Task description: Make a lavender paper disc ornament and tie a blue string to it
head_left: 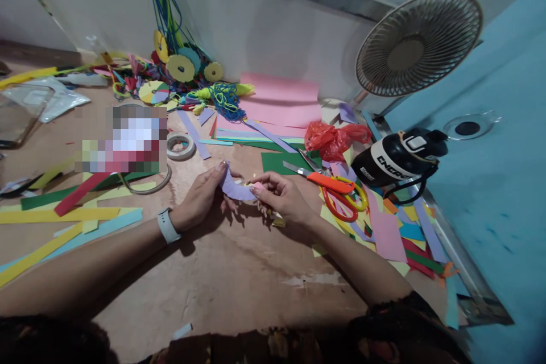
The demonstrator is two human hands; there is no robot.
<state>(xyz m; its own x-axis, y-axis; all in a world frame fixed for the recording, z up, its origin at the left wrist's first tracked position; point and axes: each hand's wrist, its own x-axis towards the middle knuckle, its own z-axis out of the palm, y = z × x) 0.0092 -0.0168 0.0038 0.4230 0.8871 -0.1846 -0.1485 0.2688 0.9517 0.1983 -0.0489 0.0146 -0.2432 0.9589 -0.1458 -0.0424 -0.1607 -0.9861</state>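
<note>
A curved piece of pleated purple paper is stretched between my two hands above the wooden table. My left hand, with a pale band at the wrist, pinches its upper left end between thumb and fingers. At the other end, my right hand grips the paper where a small pink bit shows under the thumb. Pale yellow scraps show by the right fingers; whether they are joined to the purple paper I cannot tell. A utility knife and orange-yellow scissors lie just right of my right hand.
A tape roll lies beyond my left hand. Pink sheets, a red plastic bag and a black bottle are farther back. A fan stands behind. Paper strips cover the left; scraps litter the right.
</note>
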